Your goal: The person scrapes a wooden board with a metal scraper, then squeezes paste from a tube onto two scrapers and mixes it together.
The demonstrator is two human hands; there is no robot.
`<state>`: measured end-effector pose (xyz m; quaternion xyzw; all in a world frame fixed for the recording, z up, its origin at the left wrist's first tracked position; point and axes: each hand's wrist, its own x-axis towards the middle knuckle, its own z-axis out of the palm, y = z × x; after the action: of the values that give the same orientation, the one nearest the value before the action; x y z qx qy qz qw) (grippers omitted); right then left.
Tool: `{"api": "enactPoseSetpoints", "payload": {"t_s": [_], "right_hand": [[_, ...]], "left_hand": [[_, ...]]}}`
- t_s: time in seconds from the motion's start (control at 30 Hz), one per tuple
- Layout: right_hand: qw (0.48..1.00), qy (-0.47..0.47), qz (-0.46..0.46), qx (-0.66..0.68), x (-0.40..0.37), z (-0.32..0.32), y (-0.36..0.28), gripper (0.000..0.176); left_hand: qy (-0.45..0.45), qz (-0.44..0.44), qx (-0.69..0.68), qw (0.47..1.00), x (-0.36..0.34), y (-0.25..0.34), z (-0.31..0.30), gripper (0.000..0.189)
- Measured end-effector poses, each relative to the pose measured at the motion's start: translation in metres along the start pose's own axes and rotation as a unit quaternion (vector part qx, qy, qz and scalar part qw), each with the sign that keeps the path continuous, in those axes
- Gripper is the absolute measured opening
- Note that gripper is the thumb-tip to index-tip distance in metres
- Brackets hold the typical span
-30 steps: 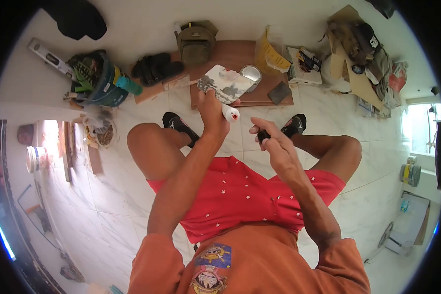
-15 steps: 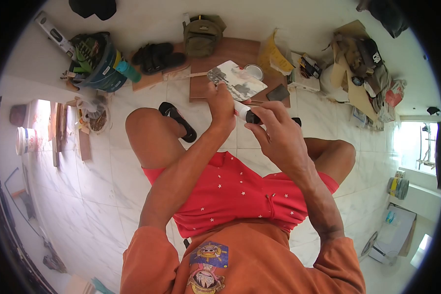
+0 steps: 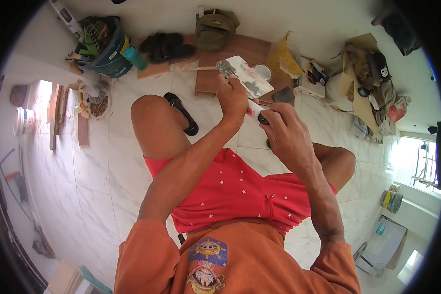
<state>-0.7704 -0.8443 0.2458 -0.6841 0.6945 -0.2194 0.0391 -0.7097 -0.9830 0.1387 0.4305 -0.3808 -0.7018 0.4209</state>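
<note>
Fingers on our right hand [image 3: 288,137] are pinched in narrow on the black cap [image 3: 263,119] at the near end of the white tube [image 3: 253,109]. Our left hand [image 3: 232,98] is closed round the tube's other end and the smeared plate [image 3: 245,76], thumb on top, so the tube sits slantwise between both sets of fingers.

Just beyond the left fingers we've got the brown board [image 3: 210,81], partly blocked by plate and hand, plus a round tin [image 3: 262,72] tucked right behind the plate. A dark flat piece [image 3: 283,95] lies beyond the right fingers, with the yellow bag [image 3: 283,56] further out. Our right hand hides most of one shoe; the backpack [image 3: 213,32] is well past the left fingers.

Writing: red print on the tube, too small for us to read, same with the dark lettering on the yellow bag. Tube's plain white otherwise; the plate's whitish with patchy grey smears.
</note>
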Motion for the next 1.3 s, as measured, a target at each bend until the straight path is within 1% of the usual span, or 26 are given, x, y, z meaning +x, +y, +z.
{"api": "enactPoseSetpoints", "payload": {"t_s": [0.07, 0.13, 0.23, 0.33, 0.43, 0.53, 0.63, 0.73, 0.83, 0.93, 1.03, 1.13, 1.17, 1.23, 1.3], "right_hand": [[1.0, 0.018, 0.015, -0.001, 0.0, 0.004, 0.001, 0.024], [0.999, 0.034, 0.033, -0.013, -0.001, 0.008, 0.004, 0.028], [0.985, -0.029, 0.152, -0.071, -0.006, 0.019, 0.007, 0.03], [0.976, -0.07, 0.165, -0.126, -0.002, 0.024, 0.013, 0.032], [0.992, 0.008, 0.12, -0.045, -0.004, 0.015, 0.004, 0.03], [0.997, 0.062, 0.026, 0.028, -0.009, 0.022, 0.005, 0.028], [0.996, 0.003, 0.082, -0.024, -0.012, 0.024, 0.009, 0.026], [0.97, -0.138, 0.178, -0.089, -0.008, 0.029, 0.017, 0.03], [0.986, -0.051, 0.156, -0.024, -0.011, 0.033, 0.018, 0.032], [0.995, 0.075, 0.06, 0.01, -0.015, 0.043, 0.016, 0.039], [0.989, -0.009, 0.147, -0.033, -0.013, 0.04, 0.009, 0.036], [0.969, -0.096, 0.224, 0.035, -0.015, 0.052, 0.028, 0.033], [0.974, -0.066, 0.212, 0.039, -0.018, 0.052, 0.029, 0.033], [0.981, -0.009, 0.19, 0.047, -0.016, 0.047, 0.02, 0.033], [0.99, 0.037, 0.133, 0.014, -0.017, 0.048, 0.015, 0.035]], "left_hand": [[0.023, 0.031, 0.06, 0.997, 0.013, -0.022, -0.003, 0.024], [0.037, 0.051, 0.072, 0.995, 0.011, -0.023, -0.002, 0.025], [0.05, 0.066, 0.112, 0.99, 0.014, -0.027, -0.003, 0.025], [0.053, 0.076, 0.123, 0.988, 0.012, -0.024, -0.001, 0.026], [0.043, 0.079, 0.109, 0.99, 0.015, -0.027, -0.002, 0.025], [0.029, 0.064, 0.083, 0.994, 0.014, -0.028, -0.001, 0.024], [0.032, 0.059, 0.088, 0.994, 0.013, -0.024, 0.0, 0.024], [0.035, 0.054, 0.111, 0.992, 0.012, -0.024, 0.0, 0.024], [0.038, 0.068, 0.14, 0.987, 0.014, -0.022, -0.001, 0.024], [0.039, 0.072, 0.145, 0.986, 0.014, -0.026, -0.001, 0.023], [0.039, 0.069, 0.132, 0.988, 0.017, -0.03, -0.001, 0.023], [0.029, 0.06, 0.113, 0.991, 0.013, -0.025, 0.001, 0.023], [0.025, 0.056, 0.106, 0.992, 0.012, -0.022, 0.0, 0.024], [0.037, 0.069, 0.143, 0.987, 0.013, -0.025, -0.001, 0.024], [0.041, 0.077, 0.162, 0.983, 0.014, -0.029, -0.001, 0.025]]}}
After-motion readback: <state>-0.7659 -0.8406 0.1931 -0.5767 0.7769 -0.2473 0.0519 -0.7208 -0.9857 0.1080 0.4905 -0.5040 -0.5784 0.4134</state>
